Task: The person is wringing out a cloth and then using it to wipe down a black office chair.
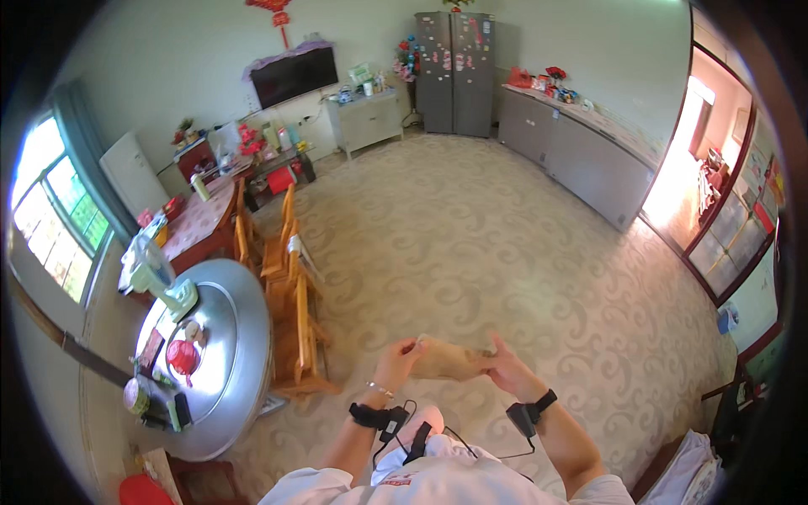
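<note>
A tan, flat, sheet-like piece (447, 360), perhaps paper or cloth, is stretched between my two hands in front of my body, over the patterned floor. My left hand (399, 361) pinches its left end between thumb and fingers; a bracelet and a black strap with a small device sit on that wrist. At its right end, my right hand (505, 366) grips the edge with the thumb side, one finger raised. A black band with a device is around the right wrist too. What the piece is made of cannot be told.
At left stands a round metal-topped table (243, 334) with a fan (154, 271) and a red object (183, 357). Wooden chairs (303, 328) line its right side. A refrigerator (453, 76) and low grey cabinets (587, 158) stand along the far walls. A doorway is at right.
</note>
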`<act>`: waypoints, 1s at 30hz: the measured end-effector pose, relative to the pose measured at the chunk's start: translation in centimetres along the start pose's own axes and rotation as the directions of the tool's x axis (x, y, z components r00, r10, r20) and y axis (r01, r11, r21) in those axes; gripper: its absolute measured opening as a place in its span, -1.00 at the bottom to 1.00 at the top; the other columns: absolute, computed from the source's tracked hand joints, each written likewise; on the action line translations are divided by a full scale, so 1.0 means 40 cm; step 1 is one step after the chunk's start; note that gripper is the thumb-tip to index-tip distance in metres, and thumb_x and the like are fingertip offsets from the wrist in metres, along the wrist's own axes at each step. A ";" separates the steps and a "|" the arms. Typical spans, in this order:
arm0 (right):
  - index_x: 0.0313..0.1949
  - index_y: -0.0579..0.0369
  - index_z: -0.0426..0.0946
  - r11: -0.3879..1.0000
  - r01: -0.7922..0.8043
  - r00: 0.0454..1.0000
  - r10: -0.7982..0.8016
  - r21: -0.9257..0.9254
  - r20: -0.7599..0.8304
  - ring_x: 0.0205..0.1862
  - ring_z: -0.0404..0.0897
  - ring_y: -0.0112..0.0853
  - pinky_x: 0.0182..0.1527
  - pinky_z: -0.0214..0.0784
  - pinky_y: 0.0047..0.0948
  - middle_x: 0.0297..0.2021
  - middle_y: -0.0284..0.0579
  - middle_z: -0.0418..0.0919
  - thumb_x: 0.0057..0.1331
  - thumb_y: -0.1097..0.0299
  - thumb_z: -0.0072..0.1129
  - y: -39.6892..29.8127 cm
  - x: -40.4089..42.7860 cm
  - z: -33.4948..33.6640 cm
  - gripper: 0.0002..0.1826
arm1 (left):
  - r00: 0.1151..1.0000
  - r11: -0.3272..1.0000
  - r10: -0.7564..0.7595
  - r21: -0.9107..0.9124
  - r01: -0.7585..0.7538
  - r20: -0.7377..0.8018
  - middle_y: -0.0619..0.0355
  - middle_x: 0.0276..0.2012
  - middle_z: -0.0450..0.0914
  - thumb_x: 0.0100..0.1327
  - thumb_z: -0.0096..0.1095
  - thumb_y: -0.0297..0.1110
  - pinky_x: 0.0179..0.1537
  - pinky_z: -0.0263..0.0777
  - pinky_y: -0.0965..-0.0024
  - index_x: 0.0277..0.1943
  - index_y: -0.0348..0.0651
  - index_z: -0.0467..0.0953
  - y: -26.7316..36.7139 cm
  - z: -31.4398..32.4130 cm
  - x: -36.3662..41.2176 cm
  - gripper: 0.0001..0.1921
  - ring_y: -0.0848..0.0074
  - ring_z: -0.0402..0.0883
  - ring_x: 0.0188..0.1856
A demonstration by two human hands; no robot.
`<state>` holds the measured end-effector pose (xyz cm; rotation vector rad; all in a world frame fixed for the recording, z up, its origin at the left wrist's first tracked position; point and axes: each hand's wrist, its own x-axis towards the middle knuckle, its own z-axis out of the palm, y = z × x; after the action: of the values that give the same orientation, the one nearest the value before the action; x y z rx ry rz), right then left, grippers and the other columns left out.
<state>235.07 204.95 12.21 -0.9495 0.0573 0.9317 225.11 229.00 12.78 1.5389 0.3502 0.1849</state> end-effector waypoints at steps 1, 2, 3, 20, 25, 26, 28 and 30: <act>0.33 0.13 0.08 0.976 0.081 0.992 -0.060 -0.200 0.110 0.14 0.39 -0.28 0.21 0.22 -0.29 0.10 -0.02 0.42 0.18 0.55 0.20 -0.036 0.042 -0.025 -0.26 | 1.000 0.998 -0.014 0.058 0.014 0.002 0.42 -0.52 0.43 0.28 0.21 -0.09 -0.48 0.16 0.58 -0.27 -0.29 0.59 0.002 0.007 0.041 -0.65 0.75 0.27 -0.49; 0.34 0.06 0.08 0.894 0.214 0.963 -0.126 -0.393 0.238 0.12 0.40 -0.32 0.18 0.25 -0.31 0.08 -0.06 0.43 0.11 0.64 0.23 -0.099 0.113 -0.038 -0.18 | 1.000 0.993 0.014 0.118 -0.015 0.011 0.43 -0.53 0.42 0.28 0.21 -0.09 -0.48 0.15 0.60 -0.28 -0.28 0.59 0.017 0.009 0.130 -0.65 0.76 0.26 -0.49; 0.34 0.06 0.08 0.894 0.227 0.963 -0.147 -0.387 0.225 0.12 0.40 -0.32 0.18 0.25 -0.31 0.08 -0.06 0.43 0.11 0.64 0.23 -0.147 0.154 -0.054 -0.18 | 0.999 0.992 0.020 0.122 -0.024 0.034 0.43 -0.53 0.42 0.28 0.21 -0.09 -0.48 0.15 0.60 -0.28 -0.28 0.59 0.028 0.021 0.189 -0.65 0.76 0.26 -0.49; 0.27 0.13 0.13 0.987 -0.022 0.981 -0.009 -0.157 -0.192 0.03 0.47 -0.43 0.03 0.34 -0.42 -0.03 -0.15 0.46 0.25 0.43 0.14 -0.863 0.683 -0.471 -0.38 | 0.893 0.925 0.275 0.156 -0.347 0.358 0.22 -0.35 0.51 0.19 0.30 -0.39 -0.28 0.40 0.55 -0.30 -0.38 0.55 0.234 0.563 1.296 -0.81 0.64 0.48 -0.37; 0.13 0.20 0.33 0.901 -0.007 0.971 -0.098 -0.435 -0.217 -0.03 0.46 -0.46 0.01 0.32 -0.51 -0.03 -0.16 0.44 0.24 0.30 0.19 -1.105 0.827 -0.542 -0.50 | 0.923 0.952 0.187 0.169 -0.254 0.335 0.13 -0.29 0.57 0.12 0.37 -0.34 -0.28 0.47 0.52 -0.30 -0.33 0.61 0.210 0.643 1.566 -0.79 0.50 0.61 -0.31; 0.08 0.21 0.40 0.803 0.014 0.988 -0.104 -0.596 -0.117 -0.04 0.45 -0.48 -0.01 0.31 -0.53 -0.04 -0.16 0.44 0.21 0.24 0.25 -1.164 0.848 -0.556 -0.50 | 0.939 0.959 0.157 0.179 -0.219 0.306 0.13 -0.28 0.58 0.10 0.38 -0.34 -0.26 0.47 0.50 -0.31 -0.32 0.61 0.207 0.663 1.616 -0.80 0.47 0.61 -0.28; 0.04 0.21 0.43 0.634 0.028 0.992 -0.110 -0.773 -0.055 -0.06 0.46 -0.44 -0.01 0.31 -0.52 -0.07 -0.14 0.46 0.17 0.20 0.30 -1.249 0.935 -0.628 -0.48 | 0.937 0.925 0.203 0.258 -0.279 0.284 0.15 -0.27 0.58 0.09 0.39 -0.33 -0.21 0.46 0.45 -0.35 -0.29 0.62 0.204 0.699 1.721 -0.81 0.43 0.60 -0.23; 0.01 0.22 0.46 0.431 0.068 0.995 -0.100 -0.900 0.027 -0.08 0.47 -0.40 -0.01 0.31 -0.51 -0.10 -0.12 0.47 0.12 0.16 0.34 -1.353 1.016 -0.669 -0.46 | 0.932 0.874 0.252 0.352 -0.335 0.259 0.16 -0.27 0.58 0.07 0.40 -0.32 -0.16 0.45 0.41 -0.38 -0.27 0.62 0.228 0.738 1.821 -0.82 0.39 0.60 -0.18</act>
<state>307.60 199.55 14.95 -1.9712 -0.5355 0.8248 304.16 225.79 14.03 1.9893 -0.0233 0.1998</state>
